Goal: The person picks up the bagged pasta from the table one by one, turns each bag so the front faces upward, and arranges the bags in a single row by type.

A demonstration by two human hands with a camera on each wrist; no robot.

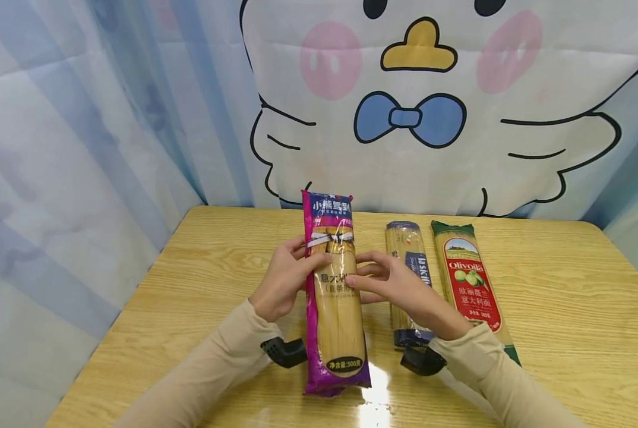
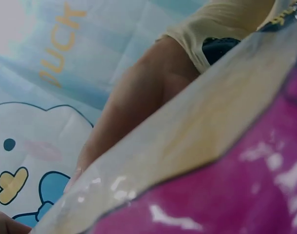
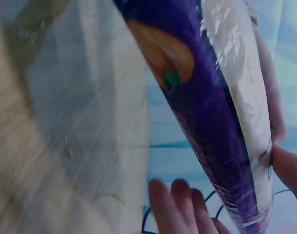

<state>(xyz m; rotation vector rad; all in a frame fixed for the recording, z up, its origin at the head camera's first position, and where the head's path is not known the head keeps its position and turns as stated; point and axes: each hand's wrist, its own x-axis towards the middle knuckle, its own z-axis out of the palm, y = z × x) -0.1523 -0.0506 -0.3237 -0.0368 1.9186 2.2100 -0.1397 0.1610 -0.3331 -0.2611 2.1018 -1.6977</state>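
Note:
A long purple-edged pack of spaghetti [image 1: 340,315] is held up in front of the body, its printed front and clear window showing in the head view. My left hand [image 1: 284,276] grips its left side, thumb across the front and fingers partly hidden behind. At the right edge, my right hand [image 1: 396,285] has its thumb on the front and its other fingers round the side. The right wrist view shows the pack's purple side [image 3: 207,97] between thumb and fingers. Glossy purple wrapping [image 2: 221,195] fills much of the left wrist view.
To the right on the wooden table [image 1: 565,285] lie a blue-ended spaghetti pack [image 1: 404,238], partly behind my right hand, and a green-and-red Olivoila pasta pack [image 1: 471,285]. A curtain with a cartoon duck [image 1: 410,172] hangs behind the table.

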